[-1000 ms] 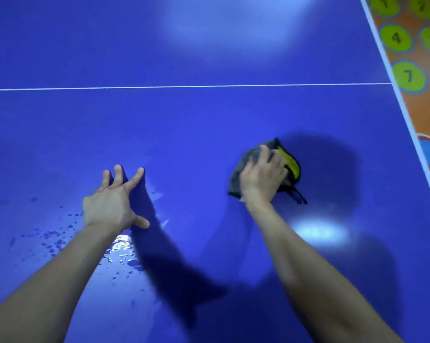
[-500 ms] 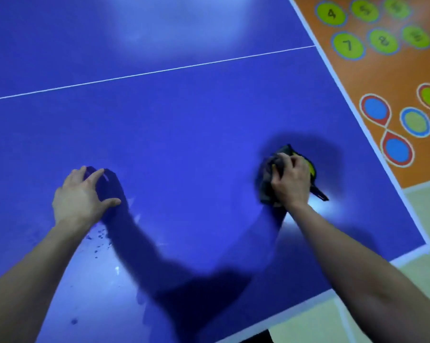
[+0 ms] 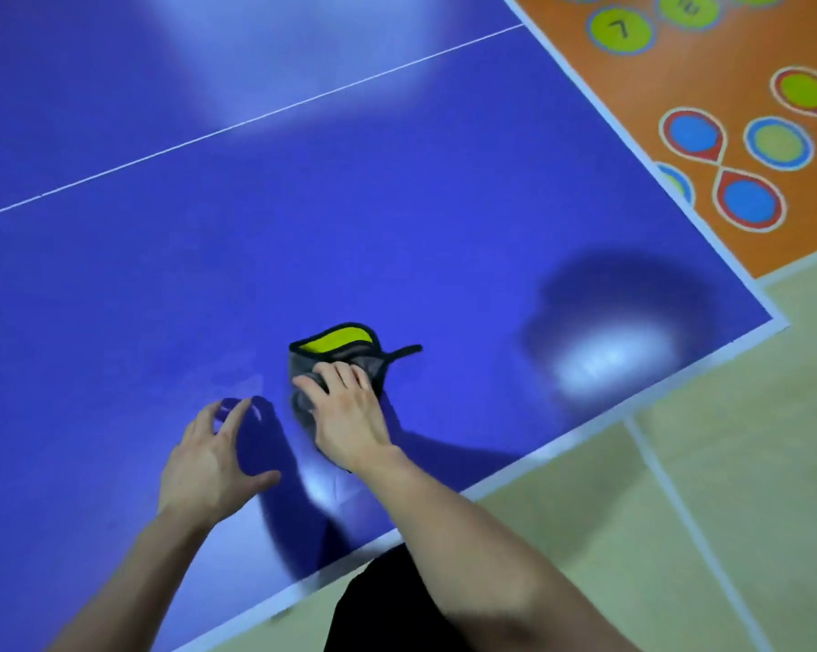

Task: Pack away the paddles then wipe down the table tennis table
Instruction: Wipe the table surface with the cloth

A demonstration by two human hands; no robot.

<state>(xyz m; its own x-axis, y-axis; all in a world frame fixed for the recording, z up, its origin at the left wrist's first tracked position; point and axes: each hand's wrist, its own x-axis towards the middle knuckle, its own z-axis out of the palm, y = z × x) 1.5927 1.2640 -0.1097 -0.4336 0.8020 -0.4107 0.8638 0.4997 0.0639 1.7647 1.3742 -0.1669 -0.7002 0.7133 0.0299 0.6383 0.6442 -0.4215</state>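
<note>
A grey cloth (image 3: 336, 357) with a yellow-green patch and a black strap lies bunched on the blue table tennis table (image 3: 397, 218), near its front edge. My right hand (image 3: 345, 416) presses down on the cloth, fingers curled over its near part. Just left of it, my left hand (image 3: 209, 454) hovers at the table surface with fingers spread and nothing in it. No paddles are in view.
A white centre line (image 3: 256, 122) crosses the table. The table's front edge (image 3: 561, 444) and right corner (image 3: 773, 320) are close. Beyond lie a beige floor (image 3: 749, 463) and an orange mat (image 3: 726, 134) with coloured circles. Dark trousers (image 3: 387, 604) show below.
My right hand has slid the cloth leftwards and nearer, closer to my left hand. The view has swung so the table's front edge and corner now show more.
</note>
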